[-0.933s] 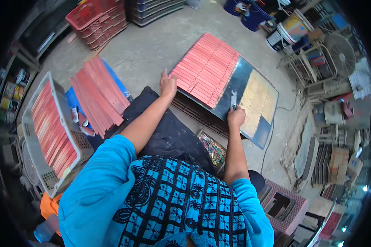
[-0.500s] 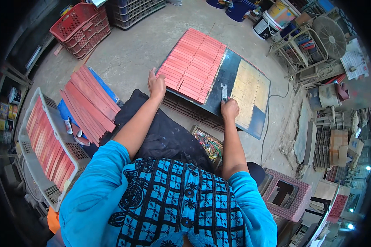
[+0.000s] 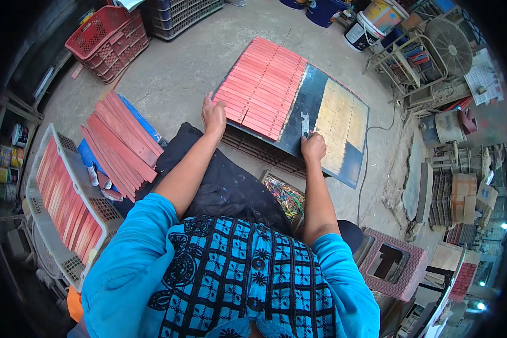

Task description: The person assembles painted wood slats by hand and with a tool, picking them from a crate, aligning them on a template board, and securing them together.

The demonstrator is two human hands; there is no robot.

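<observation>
A dark board (image 3: 307, 107) lies on the concrete floor in front of me. Its left half is covered with rows of red-painted strips (image 3: 262, 84); its right part carries pale unpainted strips (image 3: 341, 121). My left hand (image 3: 214, 115) rests flat on the near edge of the red strips. My right hand (image 3: 312, 147) grips a small metal wrench (image 3: 305, 123) that stands on the bare dark band between the red and the pale strips.
A pile of loose red strips (image 3: 121, 143) lies at my left, beside a white crate (image 3: 56, 197) filled with more. Red crates (image 3: 110, 36) stand far left. A small box of coloured bits (image 3: 284, 194) sits by my knee. Buckets, a fan (image 3: 448, 48) and clutter crowd the right.
Board and both hands sit a little differently in the picture, as the view has shifted. The left hand stays on the red strips; the right keeps the wrench on the dark band.
</observation>
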